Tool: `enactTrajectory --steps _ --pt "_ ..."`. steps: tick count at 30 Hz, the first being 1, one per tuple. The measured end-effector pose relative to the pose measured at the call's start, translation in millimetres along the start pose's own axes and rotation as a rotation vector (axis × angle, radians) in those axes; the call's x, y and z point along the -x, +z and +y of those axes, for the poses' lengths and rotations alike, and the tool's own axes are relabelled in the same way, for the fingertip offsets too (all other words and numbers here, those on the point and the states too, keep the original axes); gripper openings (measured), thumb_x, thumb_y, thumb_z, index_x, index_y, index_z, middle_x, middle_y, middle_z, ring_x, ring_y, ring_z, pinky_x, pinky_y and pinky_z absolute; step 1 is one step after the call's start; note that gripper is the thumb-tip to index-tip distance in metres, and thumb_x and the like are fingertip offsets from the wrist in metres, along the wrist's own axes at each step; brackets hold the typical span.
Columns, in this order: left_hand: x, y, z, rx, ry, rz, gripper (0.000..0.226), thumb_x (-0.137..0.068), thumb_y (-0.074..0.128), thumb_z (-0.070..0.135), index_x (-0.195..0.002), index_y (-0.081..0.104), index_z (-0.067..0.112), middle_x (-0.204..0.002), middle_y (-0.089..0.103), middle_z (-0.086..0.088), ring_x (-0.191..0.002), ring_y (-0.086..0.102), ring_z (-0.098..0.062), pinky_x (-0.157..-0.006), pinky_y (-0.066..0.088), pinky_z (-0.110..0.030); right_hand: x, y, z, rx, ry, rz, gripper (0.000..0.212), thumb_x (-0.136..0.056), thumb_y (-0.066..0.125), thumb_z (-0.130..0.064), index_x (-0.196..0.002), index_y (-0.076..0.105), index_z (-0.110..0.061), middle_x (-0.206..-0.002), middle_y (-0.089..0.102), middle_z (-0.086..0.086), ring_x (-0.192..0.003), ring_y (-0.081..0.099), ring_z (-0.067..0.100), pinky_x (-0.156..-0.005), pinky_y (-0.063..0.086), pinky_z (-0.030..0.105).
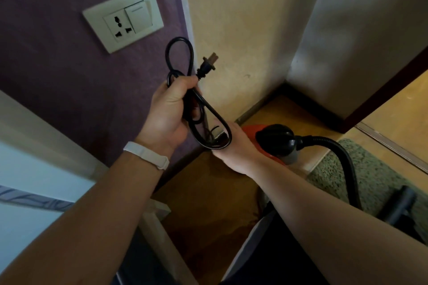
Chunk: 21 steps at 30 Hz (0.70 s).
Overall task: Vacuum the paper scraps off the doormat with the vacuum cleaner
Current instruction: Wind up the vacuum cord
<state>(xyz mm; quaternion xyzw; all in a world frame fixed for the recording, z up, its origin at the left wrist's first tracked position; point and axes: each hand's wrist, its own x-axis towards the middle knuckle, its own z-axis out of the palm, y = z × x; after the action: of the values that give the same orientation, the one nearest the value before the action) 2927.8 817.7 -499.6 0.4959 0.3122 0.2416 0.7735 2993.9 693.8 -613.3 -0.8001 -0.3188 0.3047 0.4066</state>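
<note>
My left hand [170,109] is closed around a coiled black power cord [180,58], whose two-pin plug [207,66] sticks out to the right of my fingers. My right hand [238,146] holds the lower loop of the same cord, just in front of the red and black vacuum cleaner [275,139] on the floor. A black hose [340,157] curves from the vacuum down to the right over a green shaggy doormat [361,169]. No paper scraps are distinguishable on the mat.
A cream wall socket with a switch [122,19] sits on the purple wall, up and left of the plug. A beige wall corner stands behind the plug. A dark baseboard and a metal floor strip [393,143] border the wooden floor.
</note>
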Motion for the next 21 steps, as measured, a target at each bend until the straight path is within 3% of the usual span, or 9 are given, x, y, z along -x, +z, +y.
enactTrajectory --steps 3,5,6,8,12,15,17,19,21 --pt "2.2 -0.9 1.4 0.076 -0.042 -0.041 0.017 -0.093 0.062 0.016 -0.076 0.057 0.017 -0.063 0.057 0.004 -0.053 0.052 -0.009 -0.050 0.042 -0.021 -7.7 12.5 5.5 0.086 -0.031 -0.002 0.043 -0.091 0.067 -0.027 -0.133 0.056 -0.028 -0.137 0.050 -0.004 -0.118 0.055 0.016 -0.092 0.047 0.025" --pt "3.1 -2.8 1.2 0.076 -0.056 -0.062 0.016 -0.092 0.062 0.018 -0.077 0.058 0.017 -0.063 0.057 0.004 -0.053 0.050 -0.009 -0.051 0.040 -0.021 -8.7 17.5 8.6 0.155 -0.028 0.011 0.013 -0.095 0.061 -0.026 -0.107 0.064 -0.026 -0.119 0.058 -0.001 -0.098 0.061 0.018 -0.084 0.051 0.028" --pt "2.7 -4.7 0.1 0.055 -0.046 -0.055 0.016 -0.092 0.063 0.017 -0.077 0.058 0.017 -0.063 0.057 0.004 -0.053 0.050 -0.010 -0.050 0.040 -0.021 -8.0 16.4 8.3 0.164 -0.026 0.016 0.009 -0.097 0.057 -0.026 -0.091 0.063 -0.026 -0.104 0.061 0.000 -0.086 0.061 0.018 -0.078 0.052 0.033" --pt "0.4 -10.6 -2.6 -0.081 0.014 -0.007 0.018 -0.091 0.064 0.013 -0.075 0.056 0.018 -0.064 0.058 0.003 -0.055 0.053 -0.010 -0.051 0.042 -0.023 -8.0 9.4 11.2 0.123 0.044 0.044 0.028 -0.101 0.049 -0.029 -0.074 0.056 -0.026 -0.078 0.059 0.001 -0.068 0.056 0.020 -0.064 0.047 0.036" --pt "-18.3 -34.8 -16.9 -0.535 0.125 0.076 0.023 -0.084 0.073 0.015 -0.072 0.054 0.022 -0.068 0.059 0.006 -0.067 0.057 -0.014 -0.066 0.046 -0.033 -2.3 -13.7 14.3 -0.004 0.212 0.176 0.020 -0.101 0.051 -0.026 -0.086 0.065 -0.023 -0.083 0.064 -0.004 -0.083 0.062 0.024 -0.076 0.052 0.039" --pt "-28.9 -47.6 -37.6 -0.927 0.164 -0.014 0.021 -0.082 0.077 0.014 -0.089 0.057 0.016 -0.078 0.059 0.008 -0.072 0.057 -0.009 -0.063 0.047 -0.021 0.6 -22.8 15.3 -0.115 0.234 0.206 0.017 -0.098 0.059 -0.026 -0.086 0.068 -0.020 -0.088 0.070 0.002 -0.086 0.066 0.023 -0.081 0.056 0.041" --pt "-30.4 -51.9 -57.5 -0.918 0.091 -0.190 0.031 -0.083 0.077 0.010 -0.101 0.056 0.022 -0.092 0.060 0.011 -0.088 0.062 -0.010 -0.068 0.048 -0.011 2.7 -26.9 11.8 -0.332 0.247 0.195 0.011 -0.095 0.065 -0.021 -0.091 0.070 -0.012 -0.091 0.072 0.009 -0.085 0.071 0.024 -0.074 0.060 0.031" --pt "-30.4 -53.7 -79.9 -0.809 -0.001 -0.290 0.041 -0.083 0.078 0.012 -0.109 0.054 0.032 -0.104 0.063 0.008 -0.101 0.063 -0.015 -0.080 0.052 -0.022 4.7 -30.6 7.2 -0.605 0.270 0.150 0.011 -0.093 0.067 -0.012 -0.096 0.068 -0.001 -0.095 0.070 0.017 -0.083 0.071 0.028 -0.066 0.059 0.025" --pt "-30.9 -48.9 -100.0 -0.748 -0.055 -0.325 0.047 -0.083 0.079 0.016 -0.120 0.054 0.029 -0.112 0.065 0.004 -0.106 0.064 -0.017 -0.086 0.053 -0.029 5.2 -33.3 6.2 -0.802 0.275 0.117 0.008 -0.092 0.066 -0.003 -0.096 0.064 0.003 -0.096 0.066 0.023 -0.081 0.067 0.034 -0.065 0.059 0.028"
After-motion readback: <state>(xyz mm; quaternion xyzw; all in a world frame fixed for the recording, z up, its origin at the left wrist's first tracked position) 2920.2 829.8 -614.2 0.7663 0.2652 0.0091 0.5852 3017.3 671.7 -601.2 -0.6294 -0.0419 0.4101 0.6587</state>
